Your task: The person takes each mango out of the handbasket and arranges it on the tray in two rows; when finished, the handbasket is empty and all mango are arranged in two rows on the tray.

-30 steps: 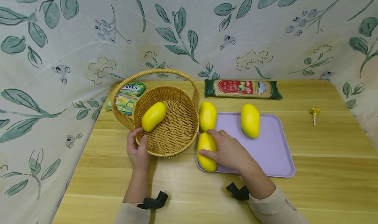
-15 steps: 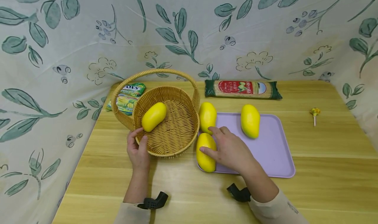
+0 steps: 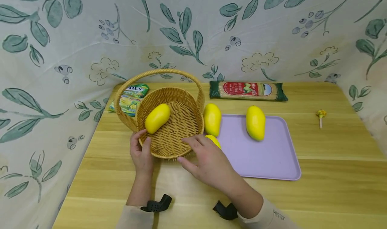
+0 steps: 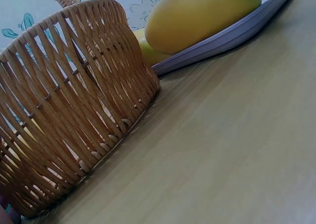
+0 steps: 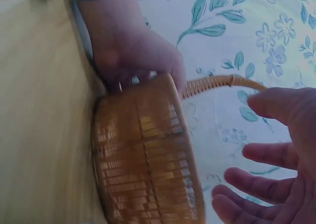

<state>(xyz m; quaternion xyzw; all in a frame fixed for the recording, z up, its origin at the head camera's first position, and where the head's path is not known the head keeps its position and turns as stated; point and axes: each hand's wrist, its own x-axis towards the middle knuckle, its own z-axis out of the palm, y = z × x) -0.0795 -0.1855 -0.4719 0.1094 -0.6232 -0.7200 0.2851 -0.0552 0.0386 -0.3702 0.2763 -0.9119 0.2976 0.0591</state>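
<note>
Long packet [image 3: 248, 90]: beyond the basket [image 3: 178, 123] and to its right; I read "olivoilà" on its red label, but the smaller characters are too fine for me.
Green packet [image 3: 128, 104]: behind the basket's left side, its white capitals partly covered by the handle [image 3: 163, 71].
Sleeve print: small dark marks on the right sleeve [image 3: 269, 215], illegible to me.
Left hand [image 3: 142, 158]: clamped on the basket's near-left rim, one fingertip just beside the first mango [image 3: 158, 118], which lies inside.
Right hand [image 3: 208, 162]: over the basket's near-right rim, fingers apart, holding nothing.
Other mangoes: the second [image 3: 212, 120] is just right of the basket, at the tray's corner; the third [image 3: 213, 141] is nearer, mostly hidden by the right hand; the fourth [image 3: 255, 123] is farther right, at the tray's far edge.
Left wrist view: I see what the head view hides, the third mango's full side above the tray rim, beside the basket's open weave.
Right wrist view: the right hand's spread fingers show in front of the basket's handle.
Tray [image 3: 266, 158]: lilac, right of the basket.
Lollipop [image 3: 321, 115]: well to the basket's right.
Table [image 3: 332, 195]: pale striped wood beneath the basket.
Cloth [image 3: 193, 0]: white with green leaves, hanging behind the basket.
</note>
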